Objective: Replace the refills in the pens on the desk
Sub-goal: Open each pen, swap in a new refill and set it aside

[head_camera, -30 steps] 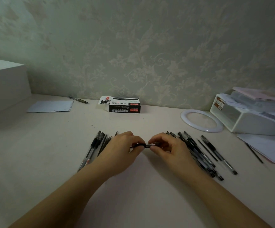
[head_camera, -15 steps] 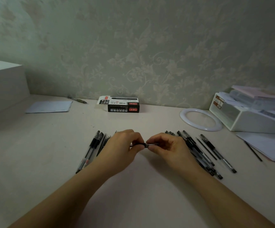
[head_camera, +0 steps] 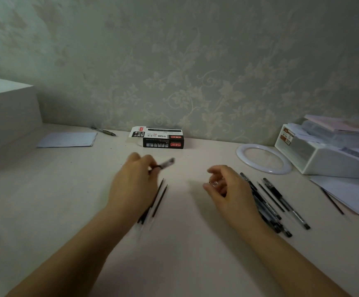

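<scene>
From the head view, my left hand (head_camera: pixel 134 183) grips a blurred pen barrel (head_camera: pixel 164 163) raised above the desk (head_camera: pixel 180 249), while my right hand (head_camera: pixel 227 189) is loosely curled around something small and shiny, probably the unscrewed tip, though I cannot tell for sure. That little piece could slip out and roll among the pile of pens (head_camera: pixel 268 202) beside my right hand. The thin refills (head_camera: pixel 160 198) under my left wrist could get swept askew if I drop the hand carelessly.
</scene>
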Tool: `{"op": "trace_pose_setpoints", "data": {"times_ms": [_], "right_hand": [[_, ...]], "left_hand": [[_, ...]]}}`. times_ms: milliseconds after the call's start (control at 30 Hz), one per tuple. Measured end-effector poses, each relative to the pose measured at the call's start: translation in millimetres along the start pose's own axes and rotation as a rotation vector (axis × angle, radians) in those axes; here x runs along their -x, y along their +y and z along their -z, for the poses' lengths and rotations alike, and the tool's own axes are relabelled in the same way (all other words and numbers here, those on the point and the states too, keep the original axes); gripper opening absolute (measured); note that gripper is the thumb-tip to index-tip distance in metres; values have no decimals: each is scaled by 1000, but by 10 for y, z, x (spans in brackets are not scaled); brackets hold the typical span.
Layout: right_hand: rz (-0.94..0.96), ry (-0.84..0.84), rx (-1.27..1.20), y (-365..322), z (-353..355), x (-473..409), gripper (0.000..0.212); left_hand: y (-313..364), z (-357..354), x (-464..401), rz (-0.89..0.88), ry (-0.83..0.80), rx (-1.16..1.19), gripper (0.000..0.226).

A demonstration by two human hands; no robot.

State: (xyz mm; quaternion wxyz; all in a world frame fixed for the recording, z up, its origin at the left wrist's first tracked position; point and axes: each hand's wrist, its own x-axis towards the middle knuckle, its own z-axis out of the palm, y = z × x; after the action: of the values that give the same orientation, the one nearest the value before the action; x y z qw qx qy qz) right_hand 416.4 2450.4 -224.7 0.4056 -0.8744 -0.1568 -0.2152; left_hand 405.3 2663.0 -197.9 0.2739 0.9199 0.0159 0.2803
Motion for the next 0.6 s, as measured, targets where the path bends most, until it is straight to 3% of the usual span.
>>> {"op": "trace_pose_setpoints", "data": {"times_ms": [100,233,333,600], "right_hand": [[4,75,248,66,92,-14,10],[-67,13,433,108,137,-14,13],[-105,-33,495,107,142,-10,14],[-107,-90,569,43,151,-1,17]], "left_hand": [[-277,147,-125,212,-35,-222,23],[-520,167,-158,381,-224,-312,12],[-580,137,-150,372,-309,-327,11],[-590,101,-163,341,-318,-334,20]]}}
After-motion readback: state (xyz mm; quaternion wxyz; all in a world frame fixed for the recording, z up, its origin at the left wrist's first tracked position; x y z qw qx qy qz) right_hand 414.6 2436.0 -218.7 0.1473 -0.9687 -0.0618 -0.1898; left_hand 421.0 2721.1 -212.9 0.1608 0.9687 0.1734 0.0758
